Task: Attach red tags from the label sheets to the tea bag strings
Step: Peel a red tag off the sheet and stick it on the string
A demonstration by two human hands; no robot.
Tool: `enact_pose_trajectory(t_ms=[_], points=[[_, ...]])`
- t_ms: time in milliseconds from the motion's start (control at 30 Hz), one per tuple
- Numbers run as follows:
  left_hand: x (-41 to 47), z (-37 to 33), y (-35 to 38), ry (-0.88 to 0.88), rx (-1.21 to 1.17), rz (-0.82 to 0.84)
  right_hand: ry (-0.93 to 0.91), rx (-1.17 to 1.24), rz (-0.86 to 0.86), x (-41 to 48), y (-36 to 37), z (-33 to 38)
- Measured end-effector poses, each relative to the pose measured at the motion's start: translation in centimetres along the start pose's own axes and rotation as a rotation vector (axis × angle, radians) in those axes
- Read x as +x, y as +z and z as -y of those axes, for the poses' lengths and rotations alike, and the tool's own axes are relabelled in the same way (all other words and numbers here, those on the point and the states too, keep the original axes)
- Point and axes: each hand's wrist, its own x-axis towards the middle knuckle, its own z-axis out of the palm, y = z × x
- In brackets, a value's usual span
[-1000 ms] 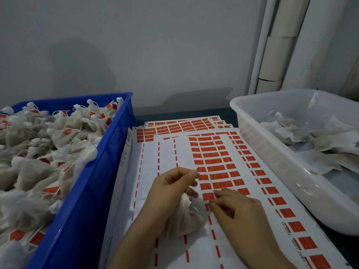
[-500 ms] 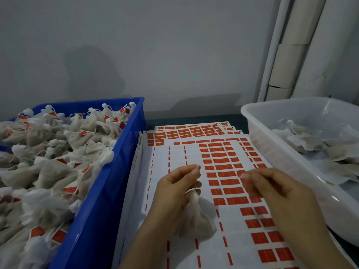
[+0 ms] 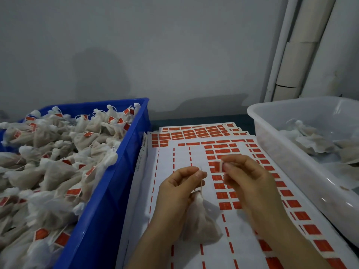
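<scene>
Over a stack of label sheets (image 3: 194, 253), the left hand (image 3: 178, 193) pinches the string (image 3: 202, 188) of a tea bag (image 3: 200, 224) hanging below it, while the right hand (image 3: 250, 183) pinches a red tag (image 3: 220, 167) beside it, between a blue bin (image 3: 108, 200) and a clear bin (image 3: 287, 152).

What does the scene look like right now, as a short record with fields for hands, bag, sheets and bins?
Left hand: pinches string of tea bag
Right hand: pinches red tag
Label sheets: stacked between the bins
Blue bin: holds tagged bags
Clear tub: holds plain bags, no tags visible
</scene>
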Motion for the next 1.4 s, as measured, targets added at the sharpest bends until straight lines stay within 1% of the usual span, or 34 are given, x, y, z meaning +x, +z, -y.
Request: enact_pose_trajectory(t_ms=[100,233,400,533,833,1067,1233,1400], points=[[0.0,0.3,0.1,-0.004,-0.007,-0.006,-0.034,-0.006,0.153,-0.9,0.1,-0.3],[-0.1,0.4,0.0,0.004,-0.008,-0.028,-0.053,0.025,0.195,-1.2,0.4,-0.5],[-0.1,0.4,0.2,0.028,0.028,-0.017,-0.034,0.034,0.164,-1.1,0.7,-0.7],[-0.3,0.4,0.3,0.039,0.009,-0.004,-0.033,0.006,0.137,-1.1,0.7,-1.0],[-0.4,0.3,0.3,0.049,-0.014,0.047,-0.029,0.018,0.145,-1.4,1.0,-1.2],[-0.5,0.1,0.5,0.078,0.009,0.052,-0.021,-0.027,0.129,-1.3,0.9,-1.7],[-0.6,0.1,0.8,0.173,0.161,0.039,-0.02,-0.024,0.084,-1.0,0.7,-2.0],[-0.6,0.2,0.9,0.25,0.244,-0.008,-0.036,-0.08,0.088,-1.0,0.7,-1.9]])
